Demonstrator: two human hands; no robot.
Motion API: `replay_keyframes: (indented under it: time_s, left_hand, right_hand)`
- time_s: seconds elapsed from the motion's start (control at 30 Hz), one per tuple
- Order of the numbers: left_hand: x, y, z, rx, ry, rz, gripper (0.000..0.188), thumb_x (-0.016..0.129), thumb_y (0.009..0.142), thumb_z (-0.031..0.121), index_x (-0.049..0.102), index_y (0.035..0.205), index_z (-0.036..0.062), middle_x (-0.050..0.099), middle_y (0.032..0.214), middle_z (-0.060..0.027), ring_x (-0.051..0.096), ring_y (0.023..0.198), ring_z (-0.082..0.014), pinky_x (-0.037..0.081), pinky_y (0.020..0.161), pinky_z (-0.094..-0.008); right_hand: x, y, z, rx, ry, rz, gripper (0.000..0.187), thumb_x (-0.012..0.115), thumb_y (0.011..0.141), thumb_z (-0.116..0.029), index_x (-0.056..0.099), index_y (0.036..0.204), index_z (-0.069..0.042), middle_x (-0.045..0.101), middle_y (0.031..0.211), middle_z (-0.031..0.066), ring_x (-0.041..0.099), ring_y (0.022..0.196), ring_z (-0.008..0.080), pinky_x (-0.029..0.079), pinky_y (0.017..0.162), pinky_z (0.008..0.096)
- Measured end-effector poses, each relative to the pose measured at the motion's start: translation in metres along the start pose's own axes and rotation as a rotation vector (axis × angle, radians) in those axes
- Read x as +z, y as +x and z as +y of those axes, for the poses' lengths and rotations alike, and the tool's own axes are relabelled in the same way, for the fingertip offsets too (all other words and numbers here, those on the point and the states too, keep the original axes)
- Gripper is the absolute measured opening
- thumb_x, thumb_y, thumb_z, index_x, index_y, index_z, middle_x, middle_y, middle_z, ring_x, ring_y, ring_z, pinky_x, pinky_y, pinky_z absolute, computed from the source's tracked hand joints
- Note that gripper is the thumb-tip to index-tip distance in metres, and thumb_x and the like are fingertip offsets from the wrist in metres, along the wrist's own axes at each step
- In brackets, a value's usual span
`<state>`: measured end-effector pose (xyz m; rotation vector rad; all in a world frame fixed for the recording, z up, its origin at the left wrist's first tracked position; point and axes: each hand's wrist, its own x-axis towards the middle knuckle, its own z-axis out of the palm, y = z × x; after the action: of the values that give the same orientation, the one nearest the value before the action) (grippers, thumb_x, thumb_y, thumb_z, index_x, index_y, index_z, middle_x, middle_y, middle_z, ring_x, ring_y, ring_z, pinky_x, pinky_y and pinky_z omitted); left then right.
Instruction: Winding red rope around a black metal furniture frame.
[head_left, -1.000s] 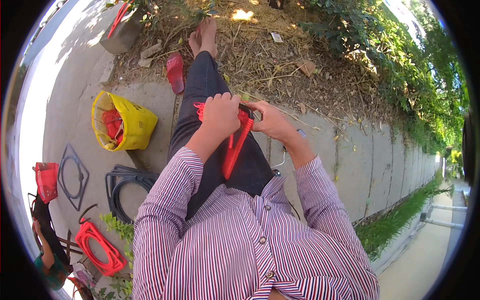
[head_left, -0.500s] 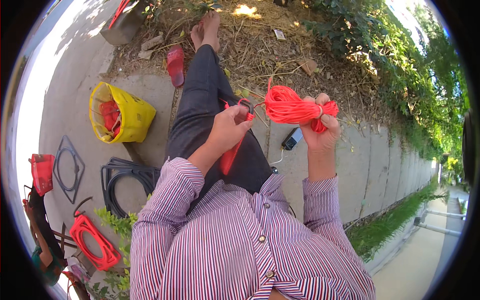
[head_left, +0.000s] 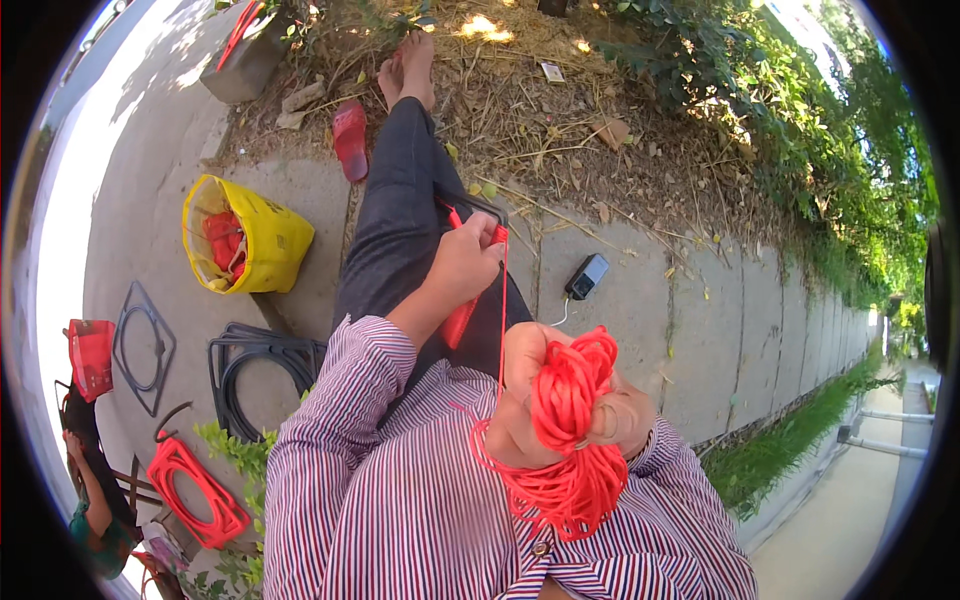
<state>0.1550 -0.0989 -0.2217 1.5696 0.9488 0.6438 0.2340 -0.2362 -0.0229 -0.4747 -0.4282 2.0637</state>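
A dark frame (head_left: 489, 207), one side of it wound closely with red cord (head_left: 459, 322), lies across the lap on the dark trousers (head_left: 390, 215); the left hand (head_left: 465, 262) is at its far end, thumb and fingers pinching the wound side near a corner. A red strand (head_left: 504, 320) runs straight from that corner toward the near side, to the right hand (head_left: 622, 415); there the fingers are curled tightly round a hank of red cord (head_left: 562, 425), raised in front of the striped shirt (head_left: 430, 460), its loose loops hanging out on the near side.

On the paving to the right of the lap lies a small dark device (head_left: 587, 277) with a white cable (head_left: 563, 315); to the left stands a yellow bucket (head_left: 282, 240) with red material (head_left: 224, 242) inside. Nearer on the left are some dark frames (head_left: 225, 365), a flat grey frame (head_left: 170, 350), a red-wound frame (head_left: 225, 515) and, farther left, a red container (head_left: 92, 360); beside these, at the left edge, shows another person's arm (head_left: 90, 490). Beyond the lap are a red slipper (head_left: 350, 140), bare feet (head_left: 412, 70) and straw-strewn soil (head_left: 530, 130); leafy shrubs (head_left: 700, 60) fill the far right.
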Motion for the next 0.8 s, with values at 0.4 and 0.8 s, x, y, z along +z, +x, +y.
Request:
replay_keyframes:
  time_s: [0.4,0.8]
  left_hand:
    - [-0.045,0.027,0.020,-0.438,-0.405,0.116,0.025,0.053,0.097,0.028,0.056,0.093,0.0039,0.053,0.061,-0.0018,0.034,0.040,-0.0047,0.022,0.036,-0.0226]
    - [-0.066,0.037,0.019,-0.561,-0.716,0.167,0.017,0.057,0.085,0.025,0.059,0.072,0.0144,0.049,0.054,0.0028,0.035,0.037,-0.0076,0.022,0.037,-0.0225]
  right_hand:
    - [-0.139,0.037,-0.070,-0.127,-2.077,0.502,0.029,0.058,0.075,-0.004,0.065,0.103,-0.008,0.065,0.091,0.0064,0.062,0.086,0.0284,0.046,0.078,0.0425]
    - [-0.187,0.087,-0.024,-0.518,-1.232,0.577,0.043,0.074,0.077,-0.010,0.060,0.116,0.000,0.065,0.106,0.0091,0.064,0.099,0.0221,0.049,0.089,0.0333]
